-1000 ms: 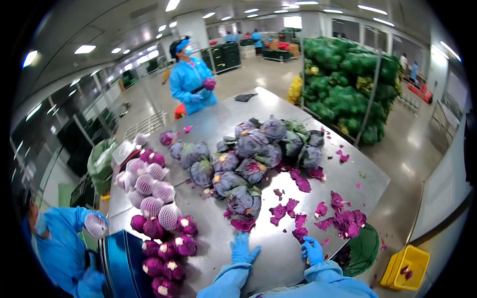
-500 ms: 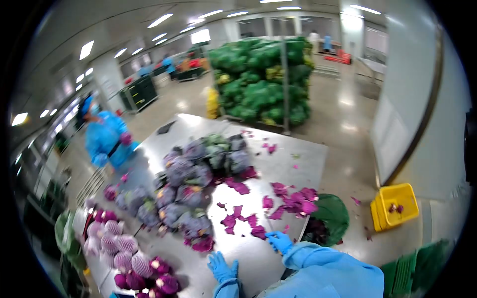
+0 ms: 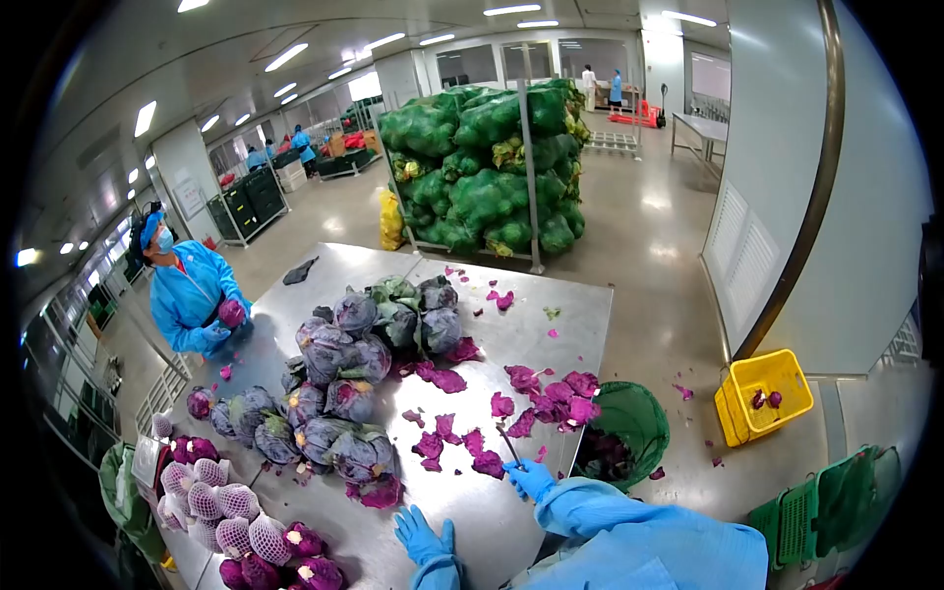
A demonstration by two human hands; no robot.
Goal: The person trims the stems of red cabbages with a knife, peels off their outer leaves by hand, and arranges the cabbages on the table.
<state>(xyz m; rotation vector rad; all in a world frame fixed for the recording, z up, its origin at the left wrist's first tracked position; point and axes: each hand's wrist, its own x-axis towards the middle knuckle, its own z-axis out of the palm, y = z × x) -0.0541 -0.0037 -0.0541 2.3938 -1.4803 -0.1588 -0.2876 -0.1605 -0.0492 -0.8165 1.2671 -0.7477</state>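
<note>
My left hand (image 3: pixel 425 536), in a blue glove, rests flat on the steel table (image 3: pixel 462 536) with its fingers spread and nothing in it. My right hand (image 3: pixel 531 480), also gloved in blue, is closed around what looks like a knife (image 3: pixel 509 445), its thin dark blade pointing up and away from me. Loose purple cabbage leaves (image 3: pixel 487 463) lie just beyond that hand. Ahead of my left hand is a heap of red cabbages (image 3: pixel 362 454) with their outer leaves on. Peeled cabbages (image 3: pixel 320 572) sit at the near left, beside several in white foam nets (image 3: pixel 236 501).
A co-worker in blue (image 3: pixel 192 295) stands at the table's left side holding a purple cabbage (image 3: pixel 231 313). Right of the table are a green bin (image 3: pixel 644 433) with leaves and a yellow crate (image 3: pixel 733 413). Behind stands a rack of green net sacks (image 3: pixel 482 187).
The view has shifted slightly, so the table appears further left. The thin blade in my right hand now shows clearly. My left hand stays spread on the table.
</note>
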